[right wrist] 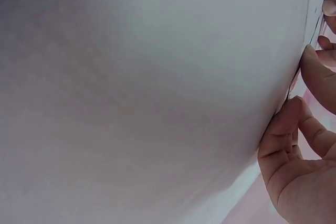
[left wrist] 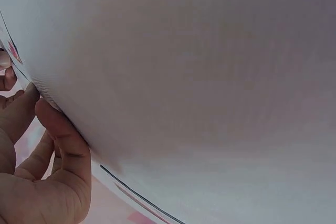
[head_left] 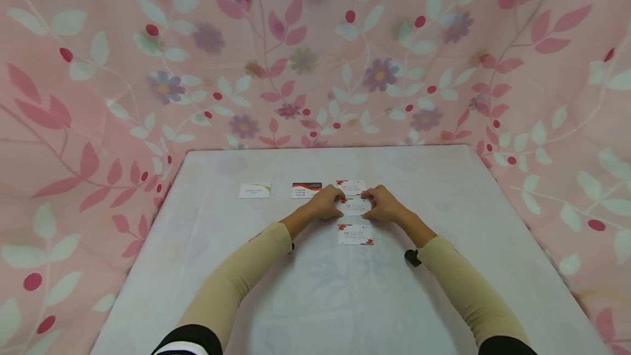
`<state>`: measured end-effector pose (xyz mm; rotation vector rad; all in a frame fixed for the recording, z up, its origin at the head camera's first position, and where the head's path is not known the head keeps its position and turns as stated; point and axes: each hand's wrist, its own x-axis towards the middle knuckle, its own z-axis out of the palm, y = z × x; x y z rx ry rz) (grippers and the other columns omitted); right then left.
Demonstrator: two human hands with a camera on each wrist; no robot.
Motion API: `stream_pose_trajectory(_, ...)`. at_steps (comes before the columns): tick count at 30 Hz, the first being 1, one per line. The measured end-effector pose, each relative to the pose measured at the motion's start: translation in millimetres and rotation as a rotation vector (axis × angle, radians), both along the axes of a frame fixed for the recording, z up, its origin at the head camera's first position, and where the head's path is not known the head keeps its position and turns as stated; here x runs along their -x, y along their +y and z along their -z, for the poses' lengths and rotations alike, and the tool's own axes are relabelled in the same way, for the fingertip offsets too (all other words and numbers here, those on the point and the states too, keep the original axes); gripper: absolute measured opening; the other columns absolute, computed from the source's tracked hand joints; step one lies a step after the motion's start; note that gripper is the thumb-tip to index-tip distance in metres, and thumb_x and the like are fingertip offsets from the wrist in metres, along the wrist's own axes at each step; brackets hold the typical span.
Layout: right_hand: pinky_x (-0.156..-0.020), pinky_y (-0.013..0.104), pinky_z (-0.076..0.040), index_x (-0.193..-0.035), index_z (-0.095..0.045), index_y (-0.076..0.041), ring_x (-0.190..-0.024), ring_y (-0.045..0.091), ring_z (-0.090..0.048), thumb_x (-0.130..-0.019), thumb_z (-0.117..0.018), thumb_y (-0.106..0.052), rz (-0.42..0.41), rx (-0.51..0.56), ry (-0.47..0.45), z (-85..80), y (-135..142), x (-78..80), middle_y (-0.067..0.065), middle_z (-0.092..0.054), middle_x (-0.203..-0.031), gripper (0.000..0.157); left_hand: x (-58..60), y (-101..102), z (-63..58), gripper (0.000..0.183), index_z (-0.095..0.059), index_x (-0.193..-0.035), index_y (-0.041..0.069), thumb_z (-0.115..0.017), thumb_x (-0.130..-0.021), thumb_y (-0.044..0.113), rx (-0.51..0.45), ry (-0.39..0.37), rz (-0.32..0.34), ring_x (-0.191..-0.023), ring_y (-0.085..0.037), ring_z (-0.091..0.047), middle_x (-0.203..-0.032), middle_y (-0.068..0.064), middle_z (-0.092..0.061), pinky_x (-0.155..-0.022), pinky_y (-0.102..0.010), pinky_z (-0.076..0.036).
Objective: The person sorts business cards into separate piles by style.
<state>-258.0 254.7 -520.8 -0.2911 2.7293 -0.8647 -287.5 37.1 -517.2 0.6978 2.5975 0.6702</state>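
Note:
Three white business cards with red floral corners form a column on the table. Both hands hold the middle business card (head_left: pixel 354 207) by its sides. My left hand (head_left: pixel 326 203) has its thumb and fingertips at the left edge, while my right hand (head_left: pixel 384 205) does the same at the right edge. Just beyond is the far business card (head_left: pixel 350 186), its lower corners close to the fingers. Nearer to me lies the third business card (head_left: pixel 355 234), untouched. In the wrist views, the left hand (left wrist: pixel 58 182) and right hand (right wrist: pixel 299 171) show bent fingers low at the tabletop.
Left of the column lies a black, red and white card (head_left: pixel 306 187), partly behind the left hand. Farther left is a white card with a green corner (head_left: pixel 254 190). A white cloth covers the table (head_left: pixel 222 289); a pink floral curtain (head_left: pixel 315 70) hangs behind it.

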Motion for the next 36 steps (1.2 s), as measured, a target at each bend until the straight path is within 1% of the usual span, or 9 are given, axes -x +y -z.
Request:
stream_pose_trajectory(6,-0.074,0.033,-0.04,-0.123,-0.057,-0.008,-0.088,0.022,-0.046,-0.077,-0.085,-0.017,0.015,0.039,0.002,-1.6,-0.1,-2.5,0.014,-0.049,-0.103,0.055,-0.6,-1.6,2.7,0.048,-0.059,-0.124,0.014,-0.081,-0.083,0.024,-0.02,-0.005,-0.011,-0.101,-0.019,-0.052,-0.114,-0.006,-0.054,-0.092,-0.034,-0.046)
stream_pose_trajectory(10,-0.072,0.033,-0.039,-0.126,-0.055,-0.01,-0.082,0.021,-0.048,-0.081,-0.082,-0.019,0.02,0.052,-0.008,-1.0,0.7,-5.2,0.01,-0.053,-0.093,0.053,-0.9,-2.1,4.1,0.048,-0.056,-0.123,0.017,-0.081,-0.083,0.023,-0.04,-0.014,-0.009,-0.1,-0.018,-0.053,-0.112,-0.005,-0.056,-0.09,-0.034,-0.046)
stream_pose_trajectory(14,-0.071,0.033,-0.039,-0.128,-0.056,-0.01,-0.082,0.021,-0.049,-0.09,-0.072,-0.017,0.055,0.062,-0.026,-1.5,0.6,-7.5,0.008,-0.052,-0.091,0.042,-0.5,-3.2,5.1,0.048,-0.054,-0.123,0.02,-0.08,-0.083,0.021,-0.055,-0.028,-0.004,-0.095,-0.017,-0.055,-0.106,-0.002,-0.058,-0.086,-0.033,-0.047)
stream_pose_trajectory(18,-0.07,0.034,-0.04,-0.126,-0.058,-0.01,-0.083,0.023,-0.049,-0.094,-0.065,-0.014,0.066,0.068,-0.03,-5.2,-0.1,-8.2,0.01,-0.053,-0.092,0.033,0.1,-4.4,3.8,0.047,-0.053,-0.122,0.02,-0.079,-0.084,0.019,-0.083,-0.054,0.009,-0.09,-0.017,-0.056,-0.1,-0.001,-0.058,-0.08,-0.03,-0.046)
stream_pose_trajectory(21,-0.067,0.032,-0.042,-0.125,-0.059,-0.009,-0.078,0.022,-0.051,-0.095,-0.063,-0.011,0.066,0.132,-0.049,-7.0,0.9,-8.5,0.01,-0.054,-0.09,0.03,0.1,-6.3,2.1,0.045,-0.052,-0.12,0.019,-0.079,-0.084,0.018,-0.121,-0.073,0.01,-0.087,-0.017,-0.056,-0.099,-0.002,-0.058,-0.076,-0.029,-0.046)
stream_pose_trajectory(23,-0.064,0.031,-0.042,-0.124,-0.06,-0.008,-0.073,0.02,-0.051,-0.095,-0.062,-0.009,0.076,0.192,-0.059,-6.9,2.0,-8.0,0.01,-0.054,-0.087,0.029,0.9,-8.4,0.8,0.047,-0.051,-0.121,0.017,-0.08,-0.083,0.018,-0.17,-0.103,0.004,-0.082,-0.016,-0.057,-0.097,-0.003,-0.059,-0.071,-0.027,-0.047)
stream_pose_trajectory(28,-0.059,0.03,-0.042,-0.125,-0.061,-0.005,-0.064,0.019,-0.051,-0.094,-0.062,-0.006,0.131,0.331,-0.077,-9.3,4.0,-8.0,0.008,-0.054,-0.076,0.03,3.2,-11.3,-1.1,0.059,-0.05,-0.124,0.015,-0.086,-0.077,0.019,-0.282,-0.156,0.002,-0.067,-0.013,-0.061,-0.093,-0.005,-0.06,-0.06,-0.025,-0.051)
stream_pose_trajectory(32,-0.057,0.029,-0.043,-0.126,-0.063,-0.005,-0.063,0.019,-0.052,-0.095,-0.062,-0.006,0.155,0.379,-0.077,-11.3,4.0,-6.9,0.008,-0.056,-0.076,0.031,4.3,-11.8,-1.4,0.061,-0.05,-0.123,0.013,-0.087,-0.076,0.018,-0.305,-0.127,0.009,-0.062,-0.012,-0.061,-0.09,-0.005,-0.06,-0.058,-0.025,-0.052)
stream_pose_trajectory(36,-0.057,0.027,-0.045,-0.125,-0.066,-0.007,-0.065,0.017,-0.054,-0.095,-0.064,-0.008,0.178,0.37,-0.049,-10.6,2.9,-6.8,0.011,-0.062,-0.086,0.031,4.1,-12.9,-1.6,0.063,-0.054,-0.13,0.013,-0.086,-0.076,0.016,-0.303,-0.083,0.018,-0.06,-0.011,-0.061,-0.087,-0.005,-0.061,-0.057,-0.023,-0.051)
